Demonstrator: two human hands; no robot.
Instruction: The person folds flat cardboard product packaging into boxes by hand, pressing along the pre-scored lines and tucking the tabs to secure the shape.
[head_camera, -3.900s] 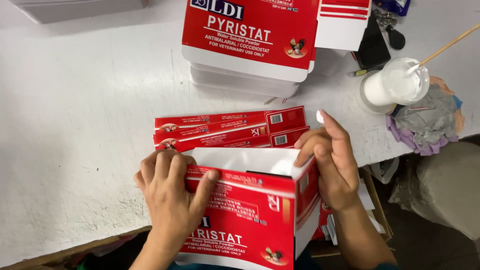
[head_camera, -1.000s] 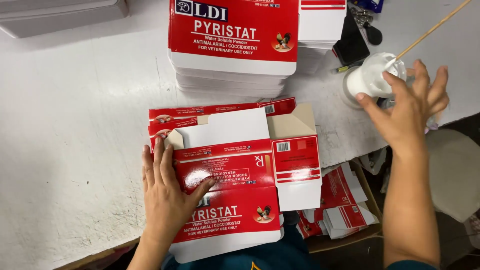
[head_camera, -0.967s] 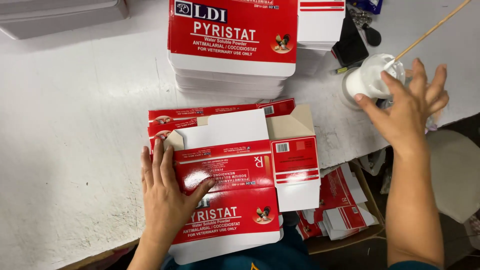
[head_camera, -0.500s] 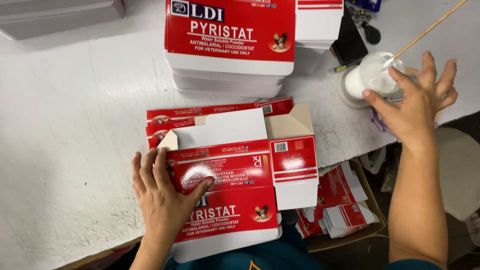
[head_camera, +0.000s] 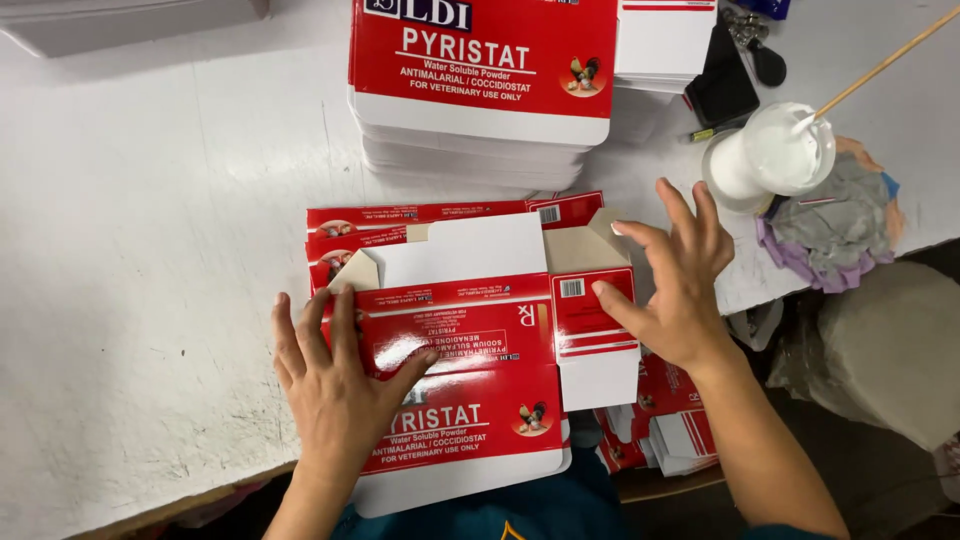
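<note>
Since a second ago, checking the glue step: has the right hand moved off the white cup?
Yes. The right hand has drawn back from the white cup, leftward and toward the person, and now sits by the carton's side flap.

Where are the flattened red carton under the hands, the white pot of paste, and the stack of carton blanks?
flattened red carton (head_camera: 470, 345), head view, on its glossy red middle panel.
white pot of paste (head_camera: 770, 155), head view, on the white surface inside.
stack of carton blanks (head_camera: 480, 60), head view, on the top blank's red face.
</note>
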